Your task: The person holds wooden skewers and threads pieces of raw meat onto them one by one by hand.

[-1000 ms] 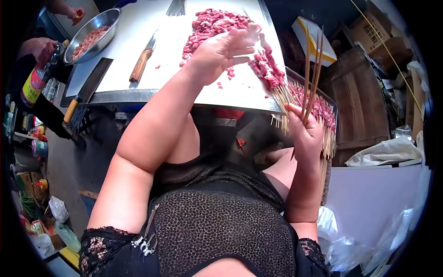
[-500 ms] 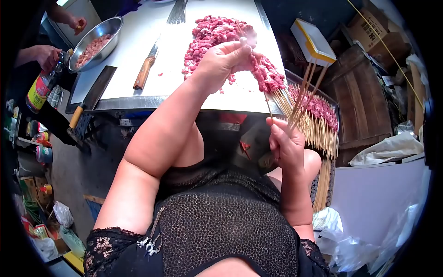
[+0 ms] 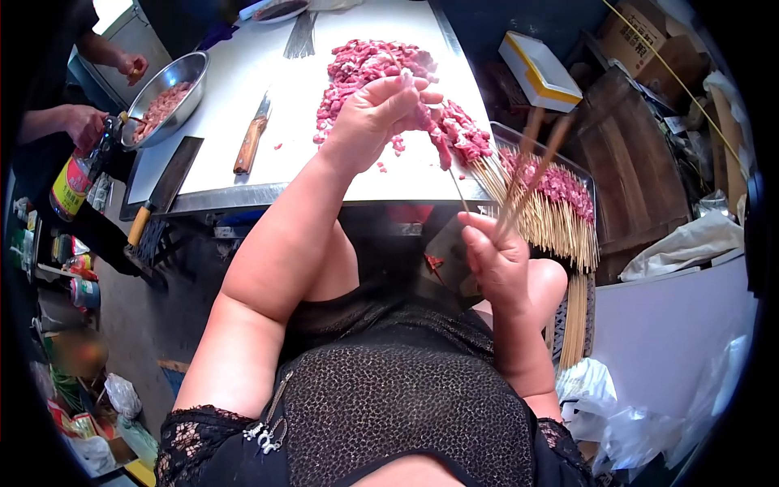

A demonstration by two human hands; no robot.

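My left hand (image 3: 365, 126) is closed at the near side of the raw meat pile (image 3: 345, 81), its fingers pinched on meat (image 3: 438, 148) at the upper part of a bamboo skewer. That skewer slants down to my right hand (image 3: 499, 264), which grips its lower end between thumb and finger. Several bare bamboo skewers (image 3: 554, 146), blurred by motion, also stick up from the right fist. Just right of the left hand, finished meat skewers (image 3: 466, 134) lie on the white table (image 3: 324, 174). Others fill a tray (image 3: 595, 191) beside the table.
A wooden-handled knife (image 3: 251, 142) and a cleaver (image 3: 170, 174) lie on the table's left side. At far left, another person's hand (image 3: 85, 126) holds a sauce bottle (image 3: 73, 187) by a metal bowl (image 3: 203, 77) of meat. A white-and-yellow box (image 3: 540, 73) stands at right.
My left hand has shifted slightly left and down, and more of the meat on the skewer shows. The bare skewers in my right hand have swung and blurred. The whole view has shifted a little.
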